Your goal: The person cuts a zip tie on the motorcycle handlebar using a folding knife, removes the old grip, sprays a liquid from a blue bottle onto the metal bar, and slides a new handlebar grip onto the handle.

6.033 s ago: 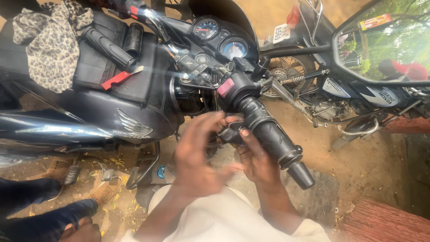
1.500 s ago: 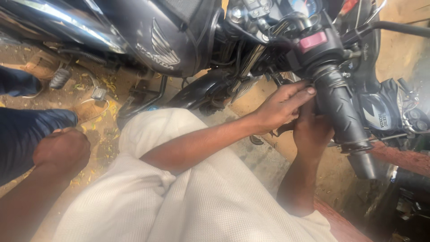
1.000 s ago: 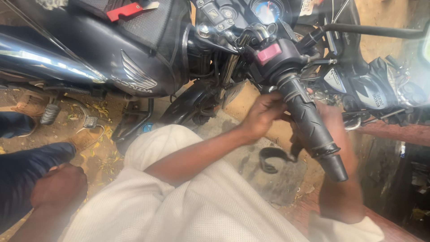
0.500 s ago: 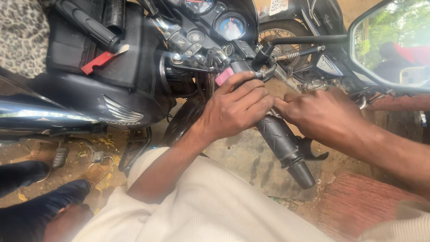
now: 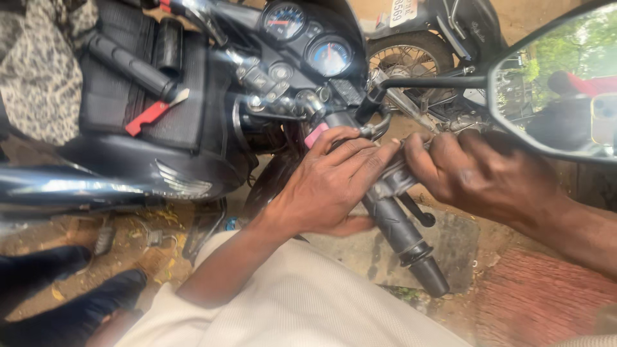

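Centrally, in the head view, both hands work at the right end of a black motorcycle's handlebar. The left hand (image 5: 331,186) lies over the switch housing (image 5: 321,132), its fingers (image 5: 360,157) curled around the bar where the black handlebar grip (image 5: 402,234) begins; a red switch shows just above its knuckles. The right hand (image 5: 479,173) comes in from the right, its fingertips (image 5: 418,151) closed on the same spot, touching those of the left hand. Whether a small part is pinched between them cannot be told, because the fingers hide it. The grip runs down and to the right, ending in a black bar-end weight (image 5: 427,276). Above the hands sit two round instrument dials (image 5: 308,38), and to their right a mirror stem leads to a rear-view mirror (image 5: 559,83) filling the upper right corner. On the fuel tank (image 5: 122,186) lies a black tank bag (image 5: 128,83) with a red tab (image 5: 151,117) and a patterned cloth (image 5: 38,71) beside it. A second motorcycle's wheel (image 5: 411,54) stands behind. Cream-coloured trousers (image 5: 289,308) fill the foreground; dark shoes (image 5: 71,302) rest on the dirt ground at lower left.
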